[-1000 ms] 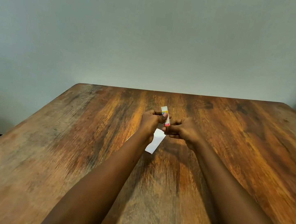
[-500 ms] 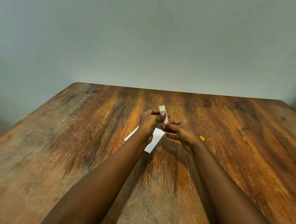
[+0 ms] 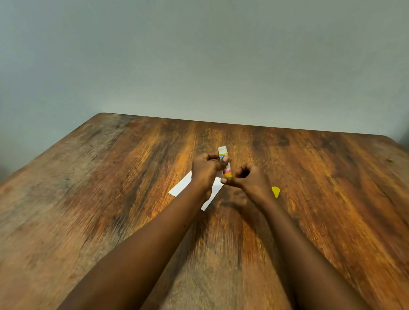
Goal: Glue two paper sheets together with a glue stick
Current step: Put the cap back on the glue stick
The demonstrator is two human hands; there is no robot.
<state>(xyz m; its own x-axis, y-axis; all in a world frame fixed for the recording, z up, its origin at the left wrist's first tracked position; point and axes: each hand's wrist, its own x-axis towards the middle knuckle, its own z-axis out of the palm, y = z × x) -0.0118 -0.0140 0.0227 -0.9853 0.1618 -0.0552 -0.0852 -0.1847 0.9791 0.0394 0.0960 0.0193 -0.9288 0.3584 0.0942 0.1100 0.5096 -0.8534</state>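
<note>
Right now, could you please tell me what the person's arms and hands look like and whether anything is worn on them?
The left forearm and right forearm are bare as far as the frame shows, with no sleeve in view. The left hand and right hand are ungloved, and no watch, bracelet or ring shows on the sides facing the camera.

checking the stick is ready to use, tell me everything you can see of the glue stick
The glue stick is a plastic-looking tube: white top end, blue and pink label, yellow base. It is held nearly upright, top leaning left, above the white paper. The left hand grips its middle; the thumb of the right hand sits by the base, contact unclear.
</note>
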